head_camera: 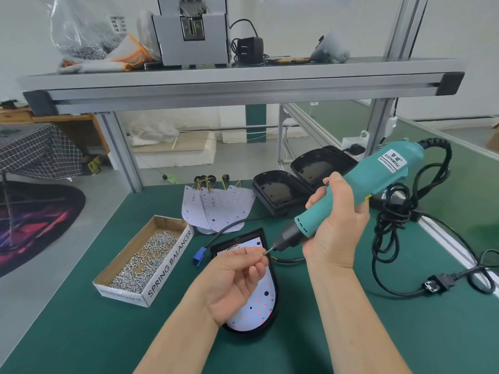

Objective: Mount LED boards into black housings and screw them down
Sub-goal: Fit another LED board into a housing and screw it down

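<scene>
A black housing [273, 311] lies on the green mat in front of me with a white LED board [263, 300] seated inside it. My left hand [235, 282] hovers over the board and pinches a small screw [265, 252] at the bit of a teal electric screwdriver [359, 190]. My right hand [337, 220] grips the screwdriver's body, its tip angled down toward the housing's upper edge. A blue connector [199, 257] on a black cable lies left of the housing.
A cardboard box of screws [145, 259] sits at the left. Spare LED boards [216, 209] and two empty black housings [280, 193] lie behind. The screwdriver's black cord and plug [434, 284] coil at the right. An aluminium shelf [237, 82] spans overhead.
</scene>
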